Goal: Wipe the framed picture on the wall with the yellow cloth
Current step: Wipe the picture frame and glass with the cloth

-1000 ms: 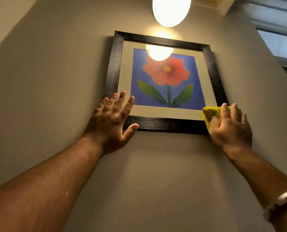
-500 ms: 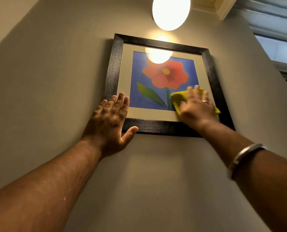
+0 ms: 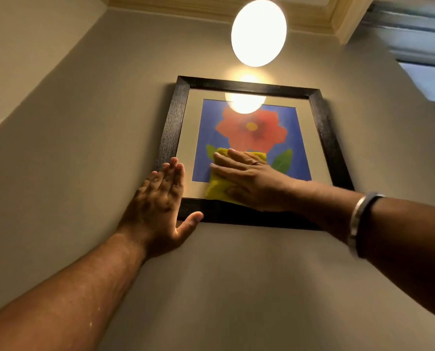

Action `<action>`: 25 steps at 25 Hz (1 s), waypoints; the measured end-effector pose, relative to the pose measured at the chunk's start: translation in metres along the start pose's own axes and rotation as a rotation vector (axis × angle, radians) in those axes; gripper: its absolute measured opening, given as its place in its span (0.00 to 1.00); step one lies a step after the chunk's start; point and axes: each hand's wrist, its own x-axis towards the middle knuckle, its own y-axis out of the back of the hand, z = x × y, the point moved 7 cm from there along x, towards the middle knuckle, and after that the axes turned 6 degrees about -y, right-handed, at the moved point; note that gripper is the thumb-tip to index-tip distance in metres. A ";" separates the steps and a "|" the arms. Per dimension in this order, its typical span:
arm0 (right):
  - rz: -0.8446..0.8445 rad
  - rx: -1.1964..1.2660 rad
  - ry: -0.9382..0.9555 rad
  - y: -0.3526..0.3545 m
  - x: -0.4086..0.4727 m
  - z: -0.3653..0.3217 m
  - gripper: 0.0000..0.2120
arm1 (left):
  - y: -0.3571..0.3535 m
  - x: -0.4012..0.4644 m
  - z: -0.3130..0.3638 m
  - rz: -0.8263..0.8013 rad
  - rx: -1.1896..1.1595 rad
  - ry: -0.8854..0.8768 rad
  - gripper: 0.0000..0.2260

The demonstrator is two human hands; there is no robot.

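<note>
A black-framed picture [image 3: 322,122] of a red flower on blue hangs on the grey wall above me. My right hand [image 3: 249,181] lies flat on the glass, low and left of centre, pressing the yellow cloth [image 3: 215,187] against it. The cloth shows under the palm and past the fingertips, covering the flower's stem. My left hand [image 3: 160,206] rests flat against the frame's lower left corner, fingers together along the left edge and thumb under the bottom rail. It holds nothing.
A round glowing ceiling lamp [image 3: 259,32] hangs just above the frame and reflects in the glass. A window [image 3: 429,79] sits at the upper right. A second wall meets this one at the far left.
My right hand has swept the yellow cloth leftward, from the frame's lower right corner across the glass to the lower left part. My left hand stays at the corner, its fingers now closer together.
</note>
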 end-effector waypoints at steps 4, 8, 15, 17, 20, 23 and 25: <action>0.070 -0.026 -0.602 0.035 -0.066 0.123 0.29 | -0.001 0.002 0.002 -0.024 0.033 -0.005 0.42; 0.189 0.091 -0.499 0.000 -0.120 0.051 0.30 | 0.000 0.003 0.003 -0.037 0.047 -0.006 0.42; 0.181 0.067 -0.613 0.017 -0.150 0.143 0.29 | 0.001 0.003 0.010 -0.043 0.040 -0.007 0.43; 0.138 0.118 -0.775 0.019 -0.125 0.180 0.30 | 0.000 0.003 0.011 -0.037 0.027 -0.007 0.42; 0.096 0.176 -0.787 0.032 -0.092 0.179 0.32 | -0.001 0.002 0.011 -0.047 0.024 -0.006 0.41; 0.111 0.163 -0.618 0.020 -0.148 0.145 0.32 | -0.002 0.003 0.010 -0.078 0.003 -0.006 0.39; 0.080 0.157 -0.435 0.003 -0.214 0.098 0.31 | -0.001 0.002 0.012 -0.130 0.011 -0.005 0.38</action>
